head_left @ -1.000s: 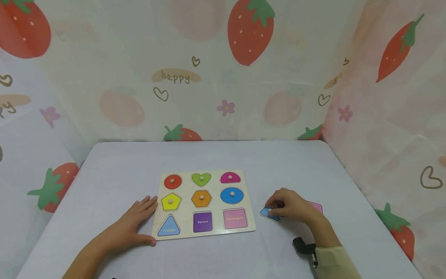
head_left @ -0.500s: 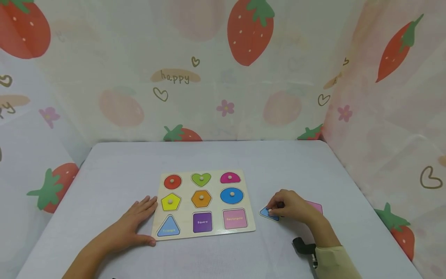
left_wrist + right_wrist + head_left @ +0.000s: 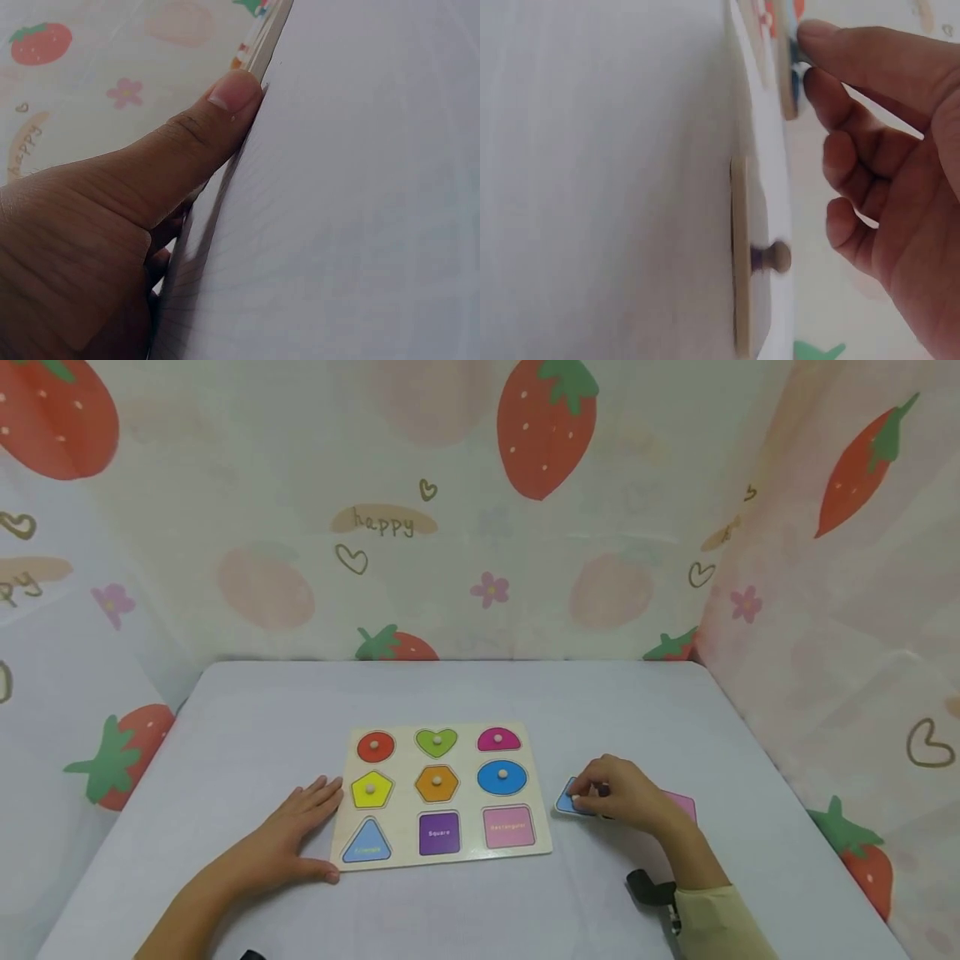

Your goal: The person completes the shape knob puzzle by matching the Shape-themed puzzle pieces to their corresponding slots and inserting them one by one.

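Note:
A wooden shape puzzle board (image 3: 405, 837) lies on the white table. Its upper two rows hold knobbed shapes; the bottom row shows flat triangle, square and rectangle pictures without knobs. My left hand (image 3: 288, 839) lies at the board's left edge, fingers straight and thumb (image 3: 236, 90) against the near corner. To the board's right, my right hand (image 3: 622, 793) pinches the knob of a blue triangle puzzle piece (image 3: 566, 802). In the right wrist view this triangle is raised off the table, its edge (image 3: 787, 82) towards the camera, and the other fingers are curled.
Partly behind the right hand lies a pink puzzle piece (image 3: 682, 806). A knobbed wooden piece (image 3: 741, 255) rests on the table in the right wrist view. A black wrist device (image 3: 648, 889) sits by the right sleeve (image 3: 720, 918). Strawberry-patterned cloth (image 3: 480, 527) surrounds the table.
My right hand has lifted the blue triangle piece slightly and turned it, moving a little away from me. The left hand keeps its place at the board; the head view has shifted slightly.

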{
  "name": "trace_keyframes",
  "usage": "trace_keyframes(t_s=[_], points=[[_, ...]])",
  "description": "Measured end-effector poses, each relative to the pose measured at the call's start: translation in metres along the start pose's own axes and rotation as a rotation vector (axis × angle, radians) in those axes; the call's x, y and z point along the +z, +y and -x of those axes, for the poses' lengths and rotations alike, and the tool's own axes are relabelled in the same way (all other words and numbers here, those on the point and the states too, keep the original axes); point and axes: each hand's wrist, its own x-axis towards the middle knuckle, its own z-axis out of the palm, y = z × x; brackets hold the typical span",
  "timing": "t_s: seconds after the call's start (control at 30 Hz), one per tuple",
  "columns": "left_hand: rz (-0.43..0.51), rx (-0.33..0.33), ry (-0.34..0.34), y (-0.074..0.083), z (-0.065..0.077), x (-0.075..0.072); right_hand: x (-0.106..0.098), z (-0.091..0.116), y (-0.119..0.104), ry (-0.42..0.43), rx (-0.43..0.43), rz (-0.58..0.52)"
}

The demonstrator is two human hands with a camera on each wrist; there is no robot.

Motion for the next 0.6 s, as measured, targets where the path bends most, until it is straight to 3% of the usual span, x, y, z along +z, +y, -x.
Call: trace_keyframes(t_s=[0.2,0.37,0.6], points=[[-0.022,0.013,0.011,0.001,-0.001,0.001,0.002,-0.009,-0.019,0.063,-0.06,0.007],[-0.016,0.043,0.024,-0.002,0.001,0.001,0.011,-0.019,-0.035,0.058,-0.053,0.006],[-0.014,0.022,0.01,-0.003,0.0,0.002,0.023,-0.038,-0.064,0.061,-0.079,0.002]])
